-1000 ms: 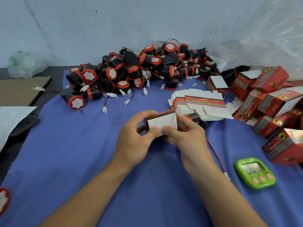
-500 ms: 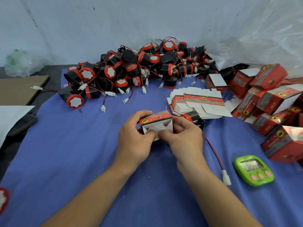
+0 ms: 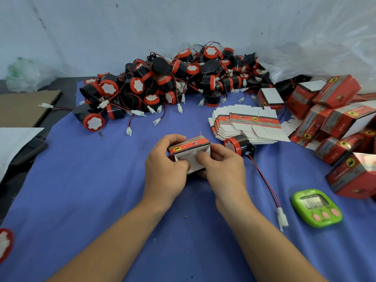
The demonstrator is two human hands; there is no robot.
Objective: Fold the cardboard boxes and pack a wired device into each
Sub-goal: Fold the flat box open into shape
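The box (image 3: 190, 144) sits in both my hands, mid-scene over the blue cloth (image 3: 81, 190), red printed side up, white end flaps facing me. My L hand (image 3: 164, 169) is curled round its left end, fingers over the far top edge, thumb on the flaps. My R hand (image 3: 223, 169) grips the right end, thumb pressing a white flap near the centre. The rest of those fingers go behind the box, hidden. Can't tell if the box touches the cloth, since my hands cover its underside.

Just right of the box, close by my R knuckles, 1 wired device (image 3: 238, 145) lies on its side, red cap pointing left. Its red/black wire (image 3: 262, 178) runs near-right alongside my R wrist to a white connector (image 3: 282, 218) on the cloth.

Behind that device is a fanned stack of flat boxes (image 3: 250, 123), the device overlapping its near edge. Farther back, a big pile of devices (image 3: 173, 82) w/ tangled wires spreads left to right.

At right is a heap of folded boxes (image 3: 335, 119), several tilted, w/ a clear plastic bag (image 3: 315, 47) behind. A green timer (image 3: 316, 207) lies near-right, between the connector & the heap. At left are a brown cardboard sheet (image 3: 22, 106) & a white sheet (image 3: 14, 139). 1 more red cap (image 3: 5, 243) is cut off at the near-left edge.
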